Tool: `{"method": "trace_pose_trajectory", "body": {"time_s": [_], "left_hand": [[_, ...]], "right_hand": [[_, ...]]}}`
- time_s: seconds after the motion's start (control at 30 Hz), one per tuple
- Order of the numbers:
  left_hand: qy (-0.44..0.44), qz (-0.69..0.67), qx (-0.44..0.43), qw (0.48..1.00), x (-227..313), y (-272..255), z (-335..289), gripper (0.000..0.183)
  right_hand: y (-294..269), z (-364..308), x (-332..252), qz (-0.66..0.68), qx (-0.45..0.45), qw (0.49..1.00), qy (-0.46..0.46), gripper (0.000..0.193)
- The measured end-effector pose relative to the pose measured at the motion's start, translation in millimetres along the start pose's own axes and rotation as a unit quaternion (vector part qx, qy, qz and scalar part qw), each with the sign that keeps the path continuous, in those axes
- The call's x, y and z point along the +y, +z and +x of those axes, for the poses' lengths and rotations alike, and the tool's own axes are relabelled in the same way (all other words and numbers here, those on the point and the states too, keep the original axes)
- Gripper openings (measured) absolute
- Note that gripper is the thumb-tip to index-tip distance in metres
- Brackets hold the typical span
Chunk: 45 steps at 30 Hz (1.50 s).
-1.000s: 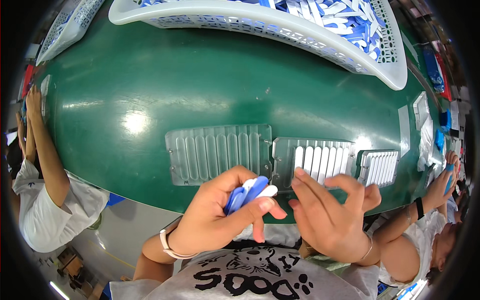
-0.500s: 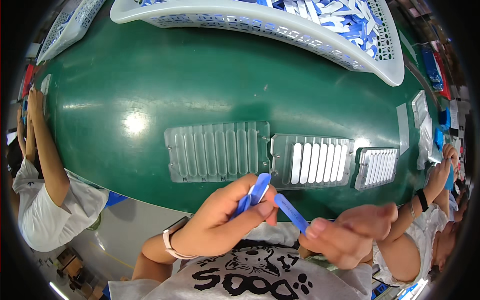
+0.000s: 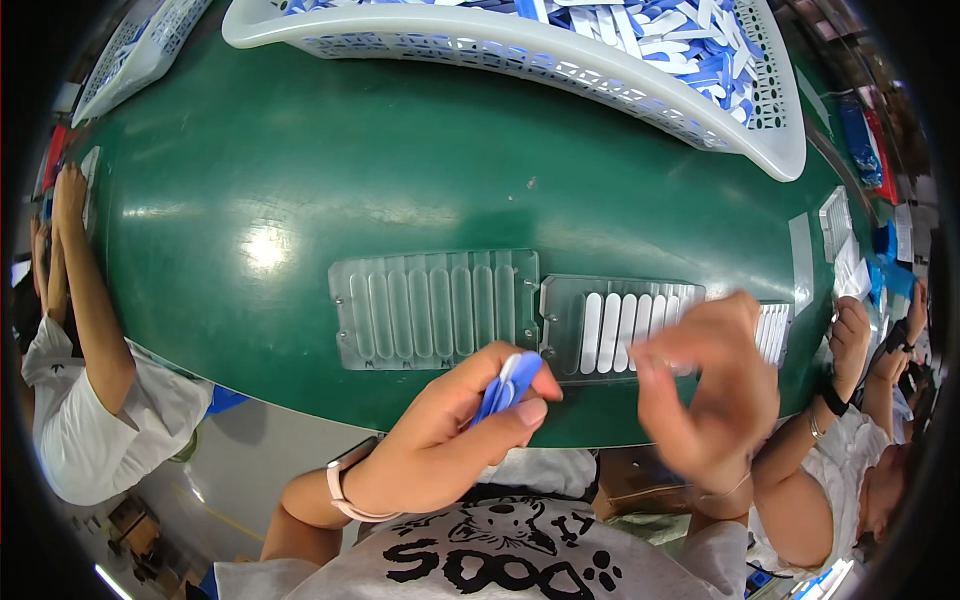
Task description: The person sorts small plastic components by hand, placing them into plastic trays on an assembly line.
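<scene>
My left hand (image 3: 450,430) is closed round a few flat blue and white strips (image 3: 508,388) with rounded ends, which stick up between thumb and fingers. My right hand (image 3: 712,395) hovers over the right part of a clear slotted tray (image 3: 562,325). Motion blurs its bent fingers, and no strip shows in them. White strips (image 3: 608,330) lie side by side in that tray's slots; my hand hides the ones at the right. To the left, a clear tray (image 3: 528,300) has bare rounded slots.
A white perforated basket (image 3: 640,85) heaped with blue and white strips stands at the far side of the green table (image 3: 300,150). Another basket (image 3: 150,60) is at the far left. A smaller tray (image 3: 775,330) is partly behind my right hand. Co-workers' arms (image 3: 100,290) show at both sides.
My right hand has moved up from beside my left hand to over the middle tray. The blue strip it held no longer shows. My left hand stays nearly in place with its strips.
</scene>
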<state>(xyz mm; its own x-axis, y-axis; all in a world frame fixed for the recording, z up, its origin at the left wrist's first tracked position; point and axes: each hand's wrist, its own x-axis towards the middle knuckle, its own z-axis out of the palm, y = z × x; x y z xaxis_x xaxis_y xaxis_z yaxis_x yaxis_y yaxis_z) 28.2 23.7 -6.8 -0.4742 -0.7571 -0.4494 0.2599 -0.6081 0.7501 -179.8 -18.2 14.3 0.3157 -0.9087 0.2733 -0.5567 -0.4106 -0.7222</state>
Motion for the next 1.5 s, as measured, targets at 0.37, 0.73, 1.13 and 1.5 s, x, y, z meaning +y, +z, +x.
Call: {"method": "trace_pose_trajectory", "body": {"time_s": [0.37,0.73,1.13,1.5], "left_hand": [[-0.011,-0.020,0.040,0.999,15,0,-7,0.033],[0.113,-0.073,0.206,0.969,21,-24,-13,0.020],[0.170,0.138,0.408,0.886,28,-63,-37,0.027],[0.082,0.309,0.383,0.867,25,-19,-15,0.030]], "right_hand": [[-2,47,6,-0.152,-0.203,0.966,0.052,0.020],[-1,31,15,-0.165,-0.204,0.962,0.075,0.057],[-5,-3,11,-0.277,-0.218,0.926,-0.138,0.067],[-23,-11,28,-0.206,-0.178,0.956,-0.107,0.065]]}}
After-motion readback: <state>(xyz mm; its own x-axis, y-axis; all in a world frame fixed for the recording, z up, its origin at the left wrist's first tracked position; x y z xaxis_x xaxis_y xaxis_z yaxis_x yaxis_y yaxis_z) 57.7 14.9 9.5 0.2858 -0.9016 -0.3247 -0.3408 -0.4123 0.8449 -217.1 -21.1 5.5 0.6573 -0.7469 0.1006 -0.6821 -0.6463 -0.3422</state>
